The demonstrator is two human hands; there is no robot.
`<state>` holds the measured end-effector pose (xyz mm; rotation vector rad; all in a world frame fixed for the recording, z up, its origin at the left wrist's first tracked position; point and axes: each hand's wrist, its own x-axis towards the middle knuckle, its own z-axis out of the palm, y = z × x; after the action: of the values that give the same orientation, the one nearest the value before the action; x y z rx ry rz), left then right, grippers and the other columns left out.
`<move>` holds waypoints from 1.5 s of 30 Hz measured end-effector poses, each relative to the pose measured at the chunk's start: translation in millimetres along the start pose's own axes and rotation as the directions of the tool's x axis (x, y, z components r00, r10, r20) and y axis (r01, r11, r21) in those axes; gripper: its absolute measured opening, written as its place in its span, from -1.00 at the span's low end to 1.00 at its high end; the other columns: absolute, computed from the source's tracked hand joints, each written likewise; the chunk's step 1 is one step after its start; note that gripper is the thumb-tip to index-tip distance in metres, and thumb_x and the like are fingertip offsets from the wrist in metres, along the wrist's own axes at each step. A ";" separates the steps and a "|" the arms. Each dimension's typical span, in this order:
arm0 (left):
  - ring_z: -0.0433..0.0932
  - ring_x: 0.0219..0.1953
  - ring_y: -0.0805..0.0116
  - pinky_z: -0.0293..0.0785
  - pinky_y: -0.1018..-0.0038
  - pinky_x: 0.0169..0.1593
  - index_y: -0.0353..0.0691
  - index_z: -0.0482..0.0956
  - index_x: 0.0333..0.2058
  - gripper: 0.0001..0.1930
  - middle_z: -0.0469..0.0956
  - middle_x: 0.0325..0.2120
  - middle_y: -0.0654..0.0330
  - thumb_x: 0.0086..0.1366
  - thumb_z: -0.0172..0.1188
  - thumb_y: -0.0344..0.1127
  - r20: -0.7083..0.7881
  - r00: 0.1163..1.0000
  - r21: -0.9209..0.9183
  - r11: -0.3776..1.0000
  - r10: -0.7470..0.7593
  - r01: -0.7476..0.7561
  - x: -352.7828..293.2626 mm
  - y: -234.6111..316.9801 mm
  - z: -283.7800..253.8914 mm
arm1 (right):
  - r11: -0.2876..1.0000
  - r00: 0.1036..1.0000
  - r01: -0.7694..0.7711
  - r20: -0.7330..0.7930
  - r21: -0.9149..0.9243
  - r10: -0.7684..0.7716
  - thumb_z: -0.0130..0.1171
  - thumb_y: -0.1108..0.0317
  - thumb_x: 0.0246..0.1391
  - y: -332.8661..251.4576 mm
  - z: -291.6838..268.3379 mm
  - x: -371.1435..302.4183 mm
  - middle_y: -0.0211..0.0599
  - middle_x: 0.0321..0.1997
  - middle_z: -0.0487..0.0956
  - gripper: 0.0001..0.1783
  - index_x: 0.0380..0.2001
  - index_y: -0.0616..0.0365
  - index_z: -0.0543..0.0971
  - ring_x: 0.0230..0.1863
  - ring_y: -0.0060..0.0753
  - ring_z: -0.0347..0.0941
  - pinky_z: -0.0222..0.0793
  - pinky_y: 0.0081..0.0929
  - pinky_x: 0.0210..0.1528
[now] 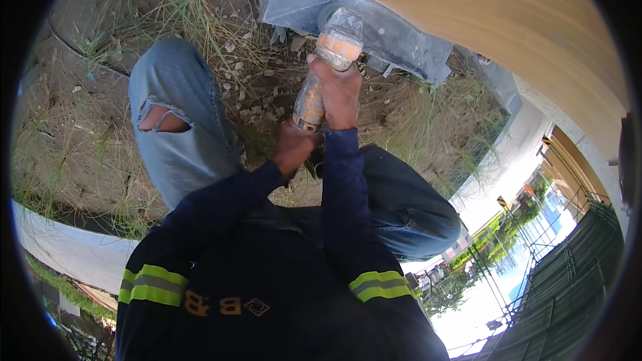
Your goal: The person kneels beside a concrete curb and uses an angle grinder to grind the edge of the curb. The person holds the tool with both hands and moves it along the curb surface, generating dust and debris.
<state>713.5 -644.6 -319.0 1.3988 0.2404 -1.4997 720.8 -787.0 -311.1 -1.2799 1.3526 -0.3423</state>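
Note:
A dusty orange-and-grey angle grinder (340, 47) is gripped in both my hands, its head up against a grey slab-like base (401, 37) at the foot of a tan curved surface. My right hand (340, 92) is closed around the front of the tool body, close behind the head. Lower down, my left hand (294, 147) wraps round the rear end of the body. The disc is mostly hidden by the tool's head, and a round, dusty patch shows beside it on the grey surface.
Dry grass (167, 7), soil and broken chips lie around the base. My bent knees flank the tool, the left one in torn jeans (177, 154). The tan surface (508, 20) curves along the upper right. A pale low kerb (73, 244) edges the ground.

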 end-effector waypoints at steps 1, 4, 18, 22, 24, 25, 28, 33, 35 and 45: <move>0.56 -0.50 0.49 0.46 0.42 -0.41 -0.41 0.64 -0.19 -0.69 0.66 -0.44 0.18 0.11 0.39 -0.36 0.005 1.000 0.001 1.000 -0.014 0.014 -1.3 5.3 -0.7 | 1.000 1.000 0.009 0.008 -0.004 -0.009 0.49 0.33 0.02 -1.3 2.6 0.3 -0.34 -0.15 0.68 -0.55 -0.04 0.30 0.65 -0.18 -0.52 0.56 0.47 -0.47 -0.06; 0.55 -0.50 0.50 0.46 0.44 -0.42 -0.41 0.64 -0.19 -0.68 0.66 -0.44 0.19 0.09 0.39 -0.36 0.033 0.999 0.036 0.998 -0.044 0.043 0.7 16.2 -1.9 | 0.998 1.000 -0.015 -0.003 0.061 0.015 0.49 0.33 0.02 2.7 -0.8 7.1 -0.33 -0.14 0.68 -0.54 -0.03 0.31 0.64 -0.17 -0.50 0.56 0.47 -0.47 -0.05; 0.56 -0.46 0.50 0.47 0.42 -0.38 -0.39 0.64 -0.19 -0.70 0.65 -0.43 0.22 0.08 0.37 -0.41 0.073 0.995 0.109 0.993 -0.061 0.053 8.5 15.1 -0.7 | 0.997 0.998 0.027 -0.054 0.071 -0.023 0.47 0.35 0.01 5.1 -4.3 9.8 -0.30 -0.20 0.69 -0.59 -0.10 0.35 0.63 -0.22 -0.54 0.57 0.49 -0.48 -0.11; 0.58 -0.43 0.48 0.49 0.42 -0.34 -0.41 0.64 -0.21 -0.71 0.66 -0.42 0.19 0.07 0.36 -0.43 0.041 0.999 -0.008 1.000 -0.005 0.006 -1.0 -0.7 0.2 | 1.000 0.999 -0.012 -0.033 -0.027 0.011 0.48 0.33 0.04 8.5 -7.1 -3.1 -0.34 -0.12 0.68 -0.58 -0.05 0.30 0.67 -0.15 -0.51 0.57 0.47 -0.46 -0.04; 0.57 -0.44 0.47 0.50 0.40 -0.35 -0.44 0.61 -0.23 -0.72 0.65 -0.42 0.17 0.04 0.32 -0.48 0.000 0.999 -0.151 0.988 0.032 -0.032 -12.4 1.7 1.5 | 1.000 1.000 -0.006 -0.007 0.025 0.006 0.48 0.33 0.03 11.4 1.7 -6.9 -0.33 -0.13 0.68 -0.58 -0.05 0.29 0.67 -0.16 -0.51 0.56 0.47 -0.46 -0.05; 0.58 -0.43 0.47 0.51 0.40 -0.34 -0.44 0.62 -0.23 -0.72 0.65 -0.41 0.17 0.04 0.33 -0.48 -0.004 0.998 -0.123 0.991 0.057 -0.057 -10.7 -0.4 -0.9 | 0.999 1.000 -0.004 0.005 0.052 0.004 0.48 0.33 0.03 11.0 5.0 -9.4 -0.33 -0.13 0.68 -0.58 -0.05 0.29 0.67 -0.16 -0.51 0.56 0.47 -0.46 -0.05; 0.60 -0.41 0.47 0.51 0.40 -0.33 -0.42 0.63 -0.21 -0.72 0.66 -0.40 0.17 0.07 0.35 -0.45 0.017 0.997 -0.036 0.997 0.072 -0.072 1.5 -3.6 -8.1 | 1.000 1.000 0.027 0.014 -0.005 -0.027 0.47 0.35 0.03 6.1 8.2 -0.3 -0.31 -0.19 0.70 -0.62 -0.11 0.31 0.64 -0.22 -0.51 0.59 0.49 -0.46 -0.10; 0.62 -0.38 0.46 0.54 0.41 -0.30 -0.44 0.61 -0.20 -0.71 0.66 -0.35 0.17 0.05 0.34 -0.50 0.069 0.996 0.211 0.976 -0.064 0.048 -0.9 3.0 -5.4 | 0.999 0.999 0.016 -0.041 0.037 -0.015 0.47 0.34 0.02 15.3 -4.5 -2.5 -0.33 -0.20 0.70 -0.62 -0.13 0.29 0.65 -0.23 -0.51 0.59 0.49 -0.46 -0.11; 0.61 -0.39 0.45 0.53 0.40 -0.32 -0.45 0.61 -0.20 -0.69 0.66 -0.36 0.14 0.05 0.35 -0.47 0.071 0.993 0.048 0.995 -0.090 0.087 -9.4 5.2 -5.8 | 1.000 1.000 0.013 -0.025 0.022 -0.013 0.47 0.34 0.02 18.4 -5.0 -5.8 -0.33 -0.19 0.69 -0.62 -0.11 0.29 0.66 -0.22 -0.52 0.58 0.49 -0.46 -0.11; 0.52 -0.54 0.52 0.40 0.43 -0.47 -0.37 0.61 -0.20 -0.67 0.60 -0.49 0.23 0.12 0.44 -0.32 0.022 0.999 0.101 0.994 0.030 -0.032 2.6 -16.5 -6.9 | 0.999 0.999 -0.003 -0.034 0.046 0.004 0.49 0.32 0.00 15.3 -1.2 -6.6 -0.33 -0.18 0.69 -0.59 -0.11 0.30 0.65 -0.22 -0.51 0.58 0.48 -0.47 -0.11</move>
<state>705.8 -633.6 -331.1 1.4603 0.1307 -1.5174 710.9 -776.8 -319.8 -1.2389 1.3680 -0.3919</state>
